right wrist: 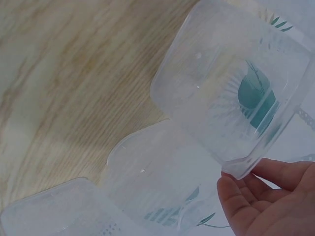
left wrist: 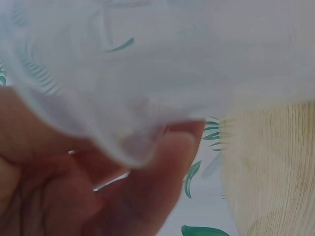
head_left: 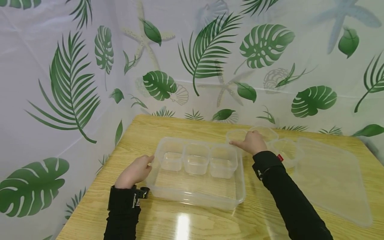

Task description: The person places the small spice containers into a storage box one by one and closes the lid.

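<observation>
A large clear plastic bin [head_left: 198, 196] lies on the table with three small clear containers [head_left: 196, 158] in a row along its far side. At its left edge, my left hand [head_left: 136, 171] pinches the rim; the bin wall [left wrist: 162, 64] spans that wrist view, blurred. My right hand [head_left: 252, 143] is beyond the bin's far right corner. In the right wrist view, its fingers [right wrist: 234, 196] pinch the rim corner of a small clear container [right wrist: 197, 88]. Two similar small containers, a middle one [right wrist: 152, 182] and a lower-left one [right wrist: 54, 211], stand beside it.
More small clear containers, one at the back [head_left: 265, 133] and one farther right [head_left: 288, 151], sit near my right wrist. A large translucent lid [head_left: 333, 180] lies flat on the right of the wooden table [head_left: 162, 216]. A leaf-print curtain [head_left: 192, 66] hangs behind and left.
</observation>
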The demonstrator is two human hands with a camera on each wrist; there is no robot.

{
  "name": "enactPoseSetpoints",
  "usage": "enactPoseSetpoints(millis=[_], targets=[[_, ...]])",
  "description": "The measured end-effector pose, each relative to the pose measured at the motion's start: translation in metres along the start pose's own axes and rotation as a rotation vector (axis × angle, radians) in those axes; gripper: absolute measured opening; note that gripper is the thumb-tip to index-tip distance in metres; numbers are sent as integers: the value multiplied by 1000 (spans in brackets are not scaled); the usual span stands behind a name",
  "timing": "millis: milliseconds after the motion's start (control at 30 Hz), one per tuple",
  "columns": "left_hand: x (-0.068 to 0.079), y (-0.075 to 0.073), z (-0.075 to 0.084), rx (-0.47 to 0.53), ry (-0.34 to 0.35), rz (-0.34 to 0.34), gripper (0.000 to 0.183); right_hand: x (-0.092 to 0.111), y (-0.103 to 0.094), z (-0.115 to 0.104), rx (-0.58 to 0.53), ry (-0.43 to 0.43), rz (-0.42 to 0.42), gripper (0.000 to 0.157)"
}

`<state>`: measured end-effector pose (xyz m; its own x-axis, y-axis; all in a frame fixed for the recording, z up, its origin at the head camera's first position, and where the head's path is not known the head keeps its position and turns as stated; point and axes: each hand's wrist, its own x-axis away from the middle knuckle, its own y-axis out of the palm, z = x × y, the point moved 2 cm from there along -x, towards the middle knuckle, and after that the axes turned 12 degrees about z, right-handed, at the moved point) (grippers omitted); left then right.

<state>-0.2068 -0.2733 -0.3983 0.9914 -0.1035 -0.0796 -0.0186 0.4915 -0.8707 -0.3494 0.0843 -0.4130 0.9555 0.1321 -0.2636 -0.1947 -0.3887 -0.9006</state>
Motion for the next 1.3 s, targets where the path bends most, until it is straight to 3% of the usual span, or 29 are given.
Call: enactPoseSetpoints(millis=[500, 833, 1067, 1300], targets=[[1, 2, -1, 10, 4, -4, 40, 4, -6, -4, 19, -11, -8, 54], [1, 1, 0, 21, 2, -2, 40, 6, -6, 9, 11, -27, -26, 51], [1, 0, -1, 0, -1, 9, 40, 10, -9, 18, 2, -1, -92, 61], [1, 1, -2, 3, 2, 6, 41, 19, -12, 24, -19, 1, -99, 75]])
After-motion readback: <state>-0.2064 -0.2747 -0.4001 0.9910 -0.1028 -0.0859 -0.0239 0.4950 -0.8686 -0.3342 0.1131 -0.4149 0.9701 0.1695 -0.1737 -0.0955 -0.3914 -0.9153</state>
